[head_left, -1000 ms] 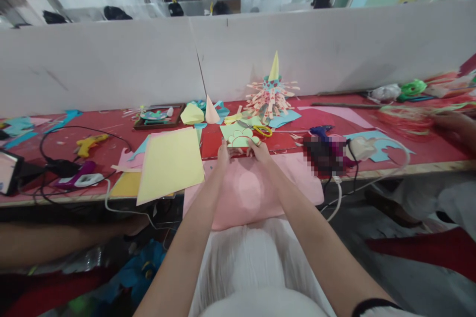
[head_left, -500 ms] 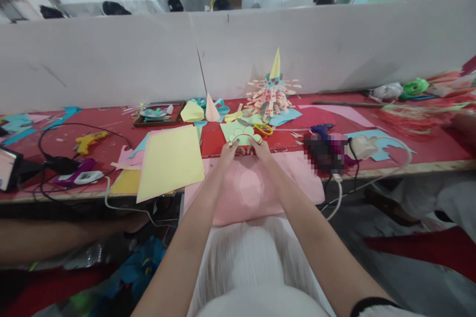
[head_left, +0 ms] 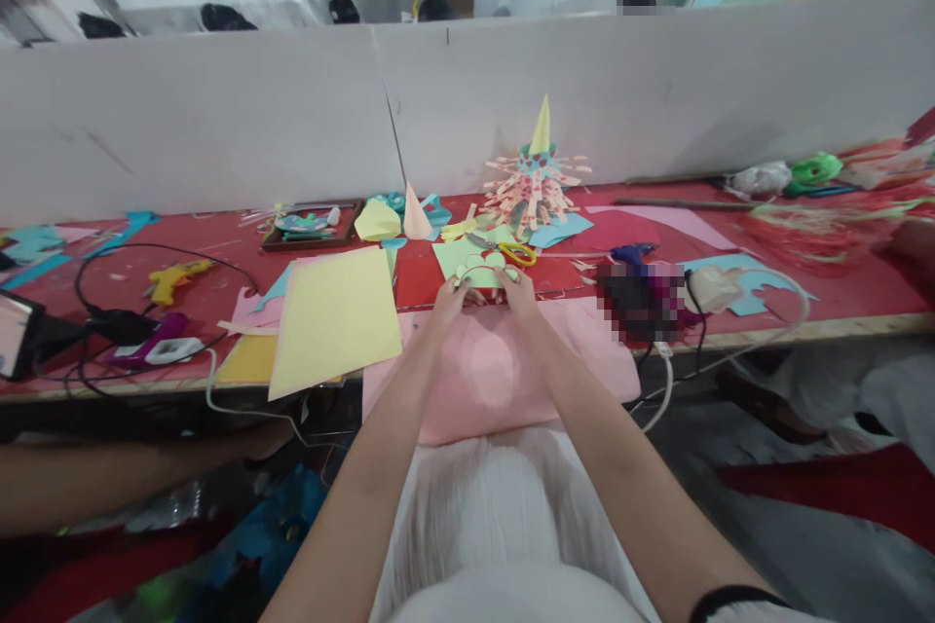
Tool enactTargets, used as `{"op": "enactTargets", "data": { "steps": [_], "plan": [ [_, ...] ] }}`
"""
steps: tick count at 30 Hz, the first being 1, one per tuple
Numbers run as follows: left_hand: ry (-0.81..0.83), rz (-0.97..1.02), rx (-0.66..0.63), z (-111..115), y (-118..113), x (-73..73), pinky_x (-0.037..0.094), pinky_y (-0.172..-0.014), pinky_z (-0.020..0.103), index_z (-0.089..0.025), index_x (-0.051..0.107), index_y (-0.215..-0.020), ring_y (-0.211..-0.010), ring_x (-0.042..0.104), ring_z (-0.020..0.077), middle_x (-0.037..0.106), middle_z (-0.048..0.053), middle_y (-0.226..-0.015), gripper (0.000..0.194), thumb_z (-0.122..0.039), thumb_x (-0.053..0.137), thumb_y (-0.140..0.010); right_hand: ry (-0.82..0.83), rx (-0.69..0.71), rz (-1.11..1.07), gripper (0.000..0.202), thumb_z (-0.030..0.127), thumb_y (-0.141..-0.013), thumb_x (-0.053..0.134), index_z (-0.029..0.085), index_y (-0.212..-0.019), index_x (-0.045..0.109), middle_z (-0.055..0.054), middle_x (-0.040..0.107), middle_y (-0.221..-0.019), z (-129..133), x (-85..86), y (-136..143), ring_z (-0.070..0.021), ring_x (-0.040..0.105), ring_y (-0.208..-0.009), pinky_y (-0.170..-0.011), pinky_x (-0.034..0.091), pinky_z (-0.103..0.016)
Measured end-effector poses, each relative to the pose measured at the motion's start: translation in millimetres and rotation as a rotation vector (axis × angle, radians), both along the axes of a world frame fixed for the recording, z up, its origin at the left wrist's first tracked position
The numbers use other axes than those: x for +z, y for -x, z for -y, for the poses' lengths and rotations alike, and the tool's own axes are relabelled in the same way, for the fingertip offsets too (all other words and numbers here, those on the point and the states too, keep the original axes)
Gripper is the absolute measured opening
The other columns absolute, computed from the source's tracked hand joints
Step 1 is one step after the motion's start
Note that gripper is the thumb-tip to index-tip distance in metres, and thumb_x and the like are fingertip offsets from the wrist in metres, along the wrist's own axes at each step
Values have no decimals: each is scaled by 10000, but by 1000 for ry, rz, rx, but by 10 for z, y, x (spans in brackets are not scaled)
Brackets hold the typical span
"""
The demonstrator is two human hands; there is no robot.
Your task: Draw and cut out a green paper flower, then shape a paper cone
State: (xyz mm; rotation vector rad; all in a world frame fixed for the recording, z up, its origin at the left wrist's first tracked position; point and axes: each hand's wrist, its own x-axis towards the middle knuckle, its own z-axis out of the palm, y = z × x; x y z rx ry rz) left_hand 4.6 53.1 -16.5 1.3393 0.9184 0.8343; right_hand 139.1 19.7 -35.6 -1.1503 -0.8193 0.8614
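- A long, pale-grey, flat partition [head_left: 241,117] backs a red-topped surface [head_left: 194,234] scattered with cut coloured paper, where a person works with both bare arms reaching forward.
- A wide, smooth pink covering [head_left: 504,384], its material unclear, spreads over the front of the surface, beneath the two forearms.
- A large, pale-yellow rectangular paper sheet [head_left: 336,321] lies to the left of the arms, while a tiered, spiky paper ornament [head_left: 539,180] with a yellow cone tip stands upright beyond the hands.
- Forearms slant inward, nearly mirrored, bringing the left hand [head_left: 448,297] and right hand [head_left: 520,296] close together, thumbs uppermost and the other fingers curled beneath, partly hidden.
- Each hand is closed in a light pinch: the left grips one end of a pale-green, scalloped paper piece [head_left: 487,274] with darker green outlines, the right grips the other.
- The piece sits between the hands, directly before the person; the step appears to be two-handed holding and adjusting of its shape, and the next move seems to call for even, gentle pressure, as thin paper creases easily.
- Yellow-handled scissors [head_left: 520,254] rest just beyond the right hand, untouched.
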Motion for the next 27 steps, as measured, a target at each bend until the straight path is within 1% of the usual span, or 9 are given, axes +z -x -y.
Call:
{"op": "enactTargets", "data": {
  "steps": [3, 6, 9, 11, 15, 18, 21, 24, 27],
  "plan": [
    [23, 31, 13, 9, 3, 24, 485, -576, 258, -195, 464, -822, -502, 616, 140, 630, -26, -519, 151, -329, 443, -889, 2, -6, 5, 461, 634, -597, 661, 221, -662, 468, 65, 514, -371, 0, 2, 1, -93, 387, -291, -346, 319, -241],
    [38, 71, 20, 14, 0, 27, 476, -552, 248, -195, 465, -815, -482, 607, 136, 627, -18, -508, 219, -398, 431, -890, -2, 0, 1, 455, 626, -598, 665, 222, -654, 463, 65, 511, -374, 10, 13, 5, -90, 387, -291, -344, 316, -236],
    [33, 89, 30, 11, 4, 13, 481, -540, 250, -187, 492, -783, -474, 605, 139, 643, 10, -520, 347, -508, 402, -876, 9, -5, -1, 451, 621, -600, 661, 223, -654, 458, 66, 506, -374, 13, 17, 4, -89, 388, -289, -341, 316, -233],
    [35, 80, 25, 4, 12, 2, 490, -544, 261, -175, 528, -714, -497, 618, 155, 655, 48, -536, 470, -585, 352, -860, 16, -8, -1, 447, 619, -604, 654, 222, -666, 458, 65, 508, -378, 10, 15, 1, -92, 394, -289, -339, 316, -231],
    [95, 32, 27, -20, 25, -14, 488, -519, 280, -161, 575, -605, -570, 652, 200, 673, 111, -587, 641, -680, 269, -824, 18, 16, 14, 437, 607, -606, 656, 221, -686, 466, 65, 505, -376, 5, 14, -2, -100, 402, -290, -334, 321, -233],
    [124, 42, 60, -35, 27, -25, 489, -504, 283, -167, 571, -653, -558, 650, 198, 678, 94, -594, 574, -677, 354, -804, 11, 30, 18, 422, 593, -615, 661, 218, -682, 481, 63, 508, -374, 15, 14, 0, -96, 397, -291, -335, 323, -230],
    [100, 116, 89, -44, 32, -37, 517, -573, 293, -181, 553, -727, -564, 651, 186, 669, 55, -571, 429, -594, 467, -806, -4, 27, 16, 413, 586, -626, 660, 214, -670, 486, 67, 499, -368, 29, 11, 1, -85, 379, -288, -332, 314, -220],
    [81, 163, 115, -48, 41, -42, 522, -636, 298, -185, 557, -803, -587, 651, 175, 650, 24, -553, 339, -519, 498, -818, -4, 31, 3, 412, 579, -628, 665, 212, -663, 482, 69, 488, -367, 39, 12, 2, -78, 366, -287, -330, 305, -214],
    [60, 160, 119, -44, 46, -34, 511, -626, 300, -176, 566, -827, -529, 613, 159, 616, 2, -522, 337, -508, 509, -807, -10, 48, 7, 416, 578, -626, 672, 213, -660, 474, 70, 479, -367, 47, 21, 8, -74, 355, -282, -326, 297, -217]
  ]
}}
